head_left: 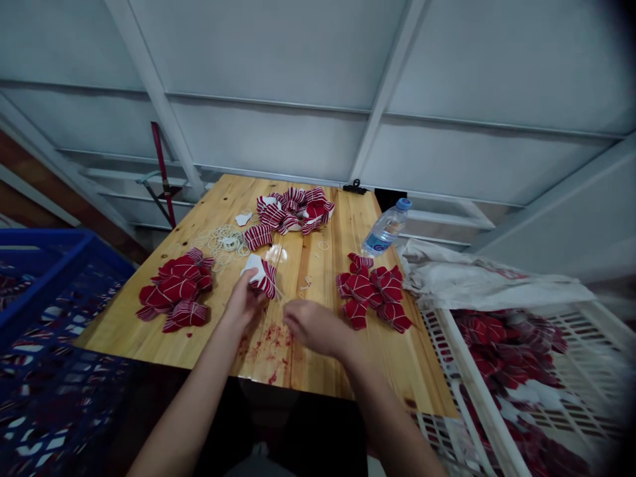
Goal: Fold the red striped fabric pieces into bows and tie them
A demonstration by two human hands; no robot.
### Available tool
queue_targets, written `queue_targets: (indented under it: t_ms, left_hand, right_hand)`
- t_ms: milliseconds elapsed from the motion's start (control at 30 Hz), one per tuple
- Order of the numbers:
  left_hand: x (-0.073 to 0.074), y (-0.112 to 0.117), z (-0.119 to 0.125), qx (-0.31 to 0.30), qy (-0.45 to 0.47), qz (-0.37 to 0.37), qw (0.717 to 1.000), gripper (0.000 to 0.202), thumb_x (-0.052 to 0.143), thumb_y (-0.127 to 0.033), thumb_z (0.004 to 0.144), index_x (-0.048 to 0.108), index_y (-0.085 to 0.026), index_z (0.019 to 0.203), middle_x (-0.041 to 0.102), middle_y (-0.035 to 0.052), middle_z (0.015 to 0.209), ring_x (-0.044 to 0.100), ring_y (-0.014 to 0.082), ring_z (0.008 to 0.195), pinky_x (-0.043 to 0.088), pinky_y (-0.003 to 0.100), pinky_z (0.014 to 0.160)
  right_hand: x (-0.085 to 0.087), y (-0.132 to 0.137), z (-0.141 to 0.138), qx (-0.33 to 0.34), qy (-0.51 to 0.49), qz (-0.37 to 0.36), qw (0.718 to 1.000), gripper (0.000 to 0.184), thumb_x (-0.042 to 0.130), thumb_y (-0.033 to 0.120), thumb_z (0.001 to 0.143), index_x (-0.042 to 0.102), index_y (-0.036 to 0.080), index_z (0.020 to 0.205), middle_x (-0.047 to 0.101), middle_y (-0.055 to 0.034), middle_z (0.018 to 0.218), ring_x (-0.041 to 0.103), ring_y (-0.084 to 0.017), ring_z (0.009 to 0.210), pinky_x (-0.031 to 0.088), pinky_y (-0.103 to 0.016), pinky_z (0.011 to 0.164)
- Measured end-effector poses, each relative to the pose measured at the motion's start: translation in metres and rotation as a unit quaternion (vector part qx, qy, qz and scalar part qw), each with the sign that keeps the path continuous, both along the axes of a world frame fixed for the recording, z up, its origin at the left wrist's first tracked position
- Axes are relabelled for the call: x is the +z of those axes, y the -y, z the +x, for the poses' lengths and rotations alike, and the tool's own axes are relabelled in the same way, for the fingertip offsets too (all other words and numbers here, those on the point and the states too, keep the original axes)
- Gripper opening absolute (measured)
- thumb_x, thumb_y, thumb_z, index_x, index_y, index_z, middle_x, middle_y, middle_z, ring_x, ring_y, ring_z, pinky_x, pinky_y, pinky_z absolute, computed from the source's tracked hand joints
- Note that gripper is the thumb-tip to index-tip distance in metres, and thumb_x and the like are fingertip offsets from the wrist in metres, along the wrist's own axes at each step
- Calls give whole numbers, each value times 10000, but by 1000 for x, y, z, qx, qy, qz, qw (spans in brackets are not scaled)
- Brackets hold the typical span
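My left hand (pixel 243 301) grips a small stack of red-and-white striped fabric pieces (pixel 262 275) just above the wooden table (pixel 318 358). My right hand (pixel 313 326) hovers close beside it, fingers curled and pinched toward the stack; a thin band may be in them, but I cannot make it out. A bundled pile (pixel 176 291) lies to the left, another bundled pile (pixel 372 291) to the right. Loose striped pieces (pixel 294 211) lie at the table's far side. A heap of rubber bands (pixel 226 242) sits behind my left hand.
A water bottle (pixel 386 228) lies at the table's right edge by a white sack (pixel 472 275). A white crate (pixel 521 371) with red pieces stands on the right, a blue crate (pixel 44 318) on the left. Red lint (pixel 271 338) dots the near table.
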State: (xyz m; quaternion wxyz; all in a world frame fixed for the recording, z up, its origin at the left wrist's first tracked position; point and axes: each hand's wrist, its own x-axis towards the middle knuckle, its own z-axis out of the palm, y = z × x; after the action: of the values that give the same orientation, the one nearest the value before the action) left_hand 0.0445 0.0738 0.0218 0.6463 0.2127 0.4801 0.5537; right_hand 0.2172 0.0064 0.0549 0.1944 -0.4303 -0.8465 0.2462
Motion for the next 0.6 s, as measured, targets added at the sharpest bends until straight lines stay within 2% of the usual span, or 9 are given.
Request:
queue_targets:
  t_ms: [67,133,200,267,333,400,500,533,600]
  left_hand:
    - [-2,1,8,51,-12,30,998,281,668,-351,685,560,-209,902,624,-10,800,574,114,636,467,220,561]
    - [-6,2,15,111,-97,93,985,316,673,-344,694,563,-232,968,624,-6,904,595,128,734,489,231,643]
    - [-9,3,20,161,-244,185,938,340,682,-295,701,598,-239,1026,621,17,1010,602,167,901,497,278,807]
    - [-12,1,23,179,-363,245,881,348,672,-267,724,646,-231,1069,608,45,1065,573,200,1021,450,325,945]
    - [-13,-6,22,185,-402,253,860,357,661,-272,745,673,-220,1098,593,67,1084,562,214,1046,425,351,992]
    - [-12,-18,19,209,-379,240,869,363,657,-272,747,679,-210,1104,585,78,1110,560,212,1060,416,351,1013]
    - [-7,-38,7,262,-285,200,900,322,632,-252,725,688,-197,1037,618,65,1101,576,200,1048,438,323,982]
    - [-5,-43,2,265,-253,185,912,309,631,-251,708,691,-193,1006,634,56,1078,591,195,1011,461,308,934]
    - [-2,-47,-7,229,-206,170,936,314,656,-263,668,691,-192,972,661,37,1016,611,182,922,486,272,821]
  right_hand:
    - [-8,12,-11,-10,35,39,999,158,467,161,930,535,189,791,599,-29,802,530,-157,720,390,-273,660]
    - [-17,19,-18,-52,59,89,993,162,441,172,956,552,181,839,612,-48,838,541,-171,751,404,-283,674]
    - [-25,21,-20,-93,86,143,981,191,413,190,978,564,178,861,618,-63,856,545,-191,786,413,-302,694]
    - [-31,20,-20,-112,116,189,969,219,398,205,989,572,179,859,619,-66,853,548,-208,807,416,-322,709]
    - [-36,19,-19,-118,143,215,959,230,401,213,991,576,182,844,614,-60,833,551,-216,806,413,-333,707]
    - [-40,21,-19,-119,164,223,954,230,415,222,990,578,184,833,608,-55,823,555,-217,804,408,-334,699]
    - [-40,18,-12,-116,175,211,955,227,443,232,983,590,183,818,608,-57,831,561,-212,810,407,-325,697]
    - [-39,14,-6,-121,174,202,956,229,448,226,981,597,177,814,610,-62,842,564,-208,813,409,-320,704]
    - [-34,-2,8,-154,163,170,960,237,454,216,977,615,163,812,619,-76,871,575,-197,820,416,-305,722]
